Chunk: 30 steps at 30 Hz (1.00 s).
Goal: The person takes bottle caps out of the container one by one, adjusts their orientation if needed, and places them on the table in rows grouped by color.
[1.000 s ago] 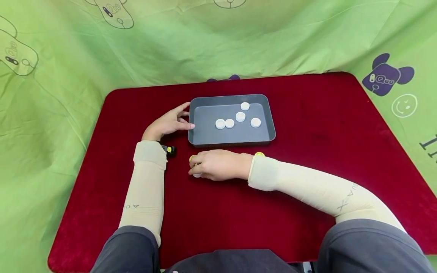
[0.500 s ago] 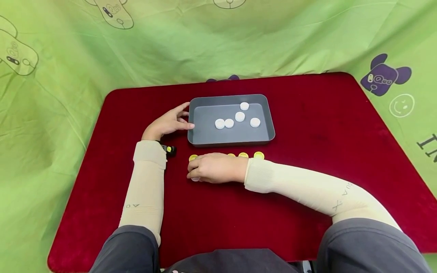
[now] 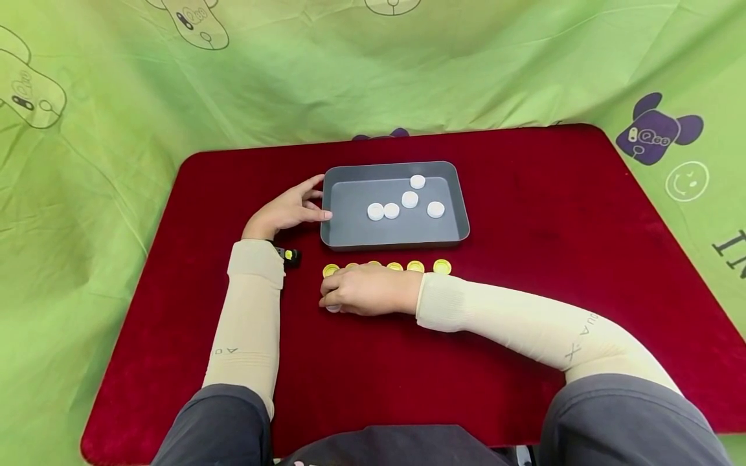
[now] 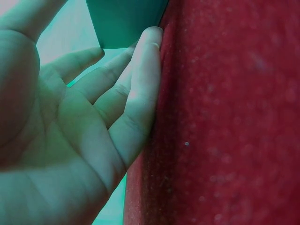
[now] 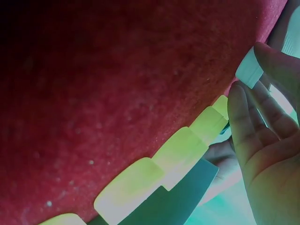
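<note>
My right hand (image 3: 368, 290) pinches a white bottle cap (image 5: 249, 68) between thumb and fingers, just above or on the red cloth. In the head view only the cap's near edge shows below the fingertips. Right behind that hand runs a row of several yellow bottle caps (image 3: 442, 266), partly covered by it. The left hand (image 3: 288, 208) holds a grey tray (image 3: 355, 241) by its left side, the thumb over the rim and the other fingers along the outer wall. Inside the tray lie several white bottle caps (image 3: 410, 199), scattered toward the middle and right.
A red cloth (image 3: 536, 213) covers the table. Green printed fabric (image 3: 280, 84) hangs behind it and at both sides. The left wrist's small black camera (image 3: 291, 257) sits close to the left end of the yellow row.
My right hand has moved slightly toward my body with the white bottle cap, uncovering more of the yellow row. The left hand and the tray have stayed in place.
</note>
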### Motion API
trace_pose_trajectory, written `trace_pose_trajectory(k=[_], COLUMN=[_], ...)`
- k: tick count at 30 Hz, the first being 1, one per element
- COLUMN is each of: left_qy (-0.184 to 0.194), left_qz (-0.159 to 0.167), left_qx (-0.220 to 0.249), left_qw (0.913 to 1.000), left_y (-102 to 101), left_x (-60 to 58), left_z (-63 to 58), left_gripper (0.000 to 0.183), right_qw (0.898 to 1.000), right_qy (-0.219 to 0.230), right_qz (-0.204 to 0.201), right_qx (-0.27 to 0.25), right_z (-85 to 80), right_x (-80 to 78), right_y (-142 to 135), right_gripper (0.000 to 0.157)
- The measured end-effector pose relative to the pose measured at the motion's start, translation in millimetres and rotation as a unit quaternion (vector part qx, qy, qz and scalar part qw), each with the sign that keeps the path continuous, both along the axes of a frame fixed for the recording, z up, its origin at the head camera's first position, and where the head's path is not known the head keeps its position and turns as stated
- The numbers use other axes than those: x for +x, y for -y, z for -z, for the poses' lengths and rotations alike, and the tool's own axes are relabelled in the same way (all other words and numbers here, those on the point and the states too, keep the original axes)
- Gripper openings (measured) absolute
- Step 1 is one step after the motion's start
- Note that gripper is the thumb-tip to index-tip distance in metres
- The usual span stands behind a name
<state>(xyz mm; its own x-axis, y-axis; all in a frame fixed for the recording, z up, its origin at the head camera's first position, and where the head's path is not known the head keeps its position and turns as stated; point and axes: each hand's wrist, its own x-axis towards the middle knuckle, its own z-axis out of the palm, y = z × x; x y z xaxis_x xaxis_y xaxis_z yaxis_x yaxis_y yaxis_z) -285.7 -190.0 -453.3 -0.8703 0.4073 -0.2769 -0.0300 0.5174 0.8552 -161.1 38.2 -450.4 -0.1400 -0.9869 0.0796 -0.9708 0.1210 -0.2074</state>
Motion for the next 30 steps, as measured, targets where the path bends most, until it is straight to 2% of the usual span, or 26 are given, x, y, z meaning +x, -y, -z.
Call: trace_pose_trajectory(k=[2, 30], left_qy=[-0.005, -0.006], left_qz=[-0.001, -0.003], left_qx=[-0.001, 0.009], left_qw=[1.0000, 0.9999], left_y=[1.4, 0.0], left_x=[-1.5, -1.3], left_z=[4.0, 3.8], left_gripper=[0.097, 0.097], right_qw=[1.000, 1.000], right_qy=[-0.002, -0.007], right_qz=[-0.001, -0.005], right_qx=[0.001, 0.005], right_z=[0.5, 1.4], right_x=[-0.1, -0.3], right_y=[0.5, 3.0], right_gripper=[0.024, 0.026])
